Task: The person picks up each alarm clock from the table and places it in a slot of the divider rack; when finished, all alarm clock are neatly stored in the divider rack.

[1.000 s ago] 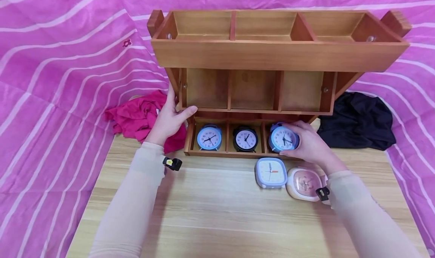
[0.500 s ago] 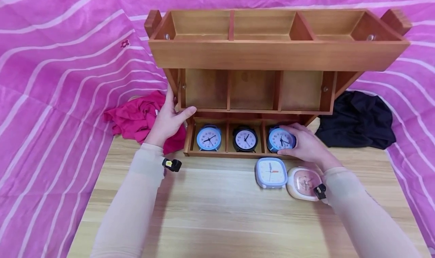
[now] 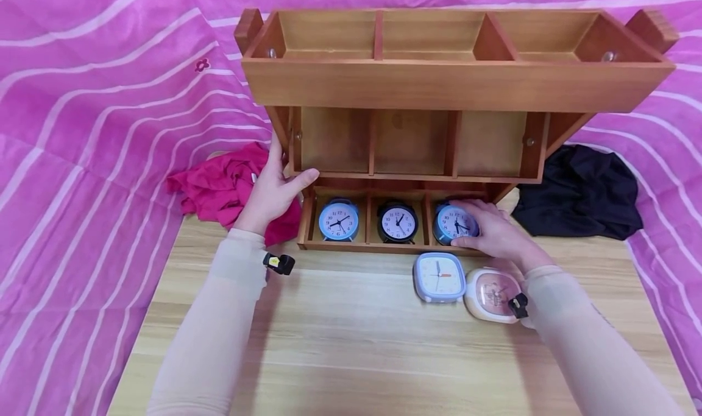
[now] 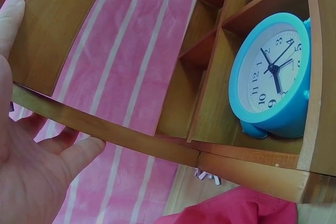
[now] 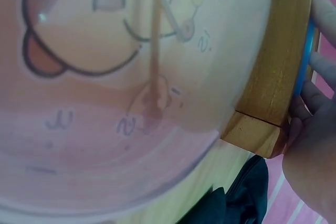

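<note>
- Head view: my right hand [image 3: 496,233] curls round the round blue clock [image 3: 454,224], which stands upright in the rightmost bottom compartment of the wooden shelf [image 3: 455,87]. My left hand [image 3: 272,193] grips the shelf's left side, thumb across the edge.
- Left wrist view: my left hand [image 4: 31,171] clasps the shelf wall [image 4: 105,129], beside a light blue clock [image 4: 273,77].
- Right wrist view: my fingers [image 5: 315,103] lie on a blue rim; the pink clock [image 5: 121,77] fills the frame.
</note>
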`<act>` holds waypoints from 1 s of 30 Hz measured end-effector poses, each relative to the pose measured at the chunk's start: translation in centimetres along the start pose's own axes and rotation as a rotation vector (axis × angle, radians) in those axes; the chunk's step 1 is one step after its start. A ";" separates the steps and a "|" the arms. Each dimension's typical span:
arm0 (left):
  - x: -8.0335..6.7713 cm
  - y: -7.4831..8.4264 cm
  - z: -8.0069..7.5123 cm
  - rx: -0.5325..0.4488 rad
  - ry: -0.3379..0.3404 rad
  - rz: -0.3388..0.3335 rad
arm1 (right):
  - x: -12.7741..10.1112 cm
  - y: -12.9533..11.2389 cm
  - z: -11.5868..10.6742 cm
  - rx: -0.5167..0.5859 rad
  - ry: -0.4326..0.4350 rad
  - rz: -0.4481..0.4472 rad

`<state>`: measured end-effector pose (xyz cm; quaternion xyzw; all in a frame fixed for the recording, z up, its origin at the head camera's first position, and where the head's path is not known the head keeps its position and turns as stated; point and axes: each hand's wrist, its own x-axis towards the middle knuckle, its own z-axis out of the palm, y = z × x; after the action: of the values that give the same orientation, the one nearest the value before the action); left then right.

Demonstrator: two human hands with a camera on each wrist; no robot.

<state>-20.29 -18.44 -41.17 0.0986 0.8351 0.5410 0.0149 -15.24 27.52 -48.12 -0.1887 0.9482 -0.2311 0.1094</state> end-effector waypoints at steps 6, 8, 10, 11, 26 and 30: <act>0.1 0.1 0.0 -0.018 -0.002 0.003 | -0.1 -0.1 -0.2 0.005 -0.052 0.026; 0.1 0.2 -0.1 -0.021 -0.003 -0.002 | -0.2 -0.1 -0.2 0.009 -0.061 0.033; -0.2 1.0 -0.1 -0.027 -0.010 -0.009 | -0.2 -0.1 -0.2 0.009 -0.064 0.032; -0.4 1.4 -0.1 -0.030 -0.014 -0.010 | -0.2 -0.1 -0.2 0.009 -0.062 0.031; -0.2 -0.2 -0.1 -0.024 -0.001 0.032 | -1.1 -1.0 -0.4 -0.004 -0.003 0.005; -0.1 -0.2 0.0 -0.026 -0.003 0.037 | -1.8 -1.6 -0.4 0.004 0.069 -0.025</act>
<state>-20.18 -18.55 -41.41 0.1146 0.8259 0.5520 0.0075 -13.27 27.08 -46.75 -0.1924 0.9484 -0.2408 0.0742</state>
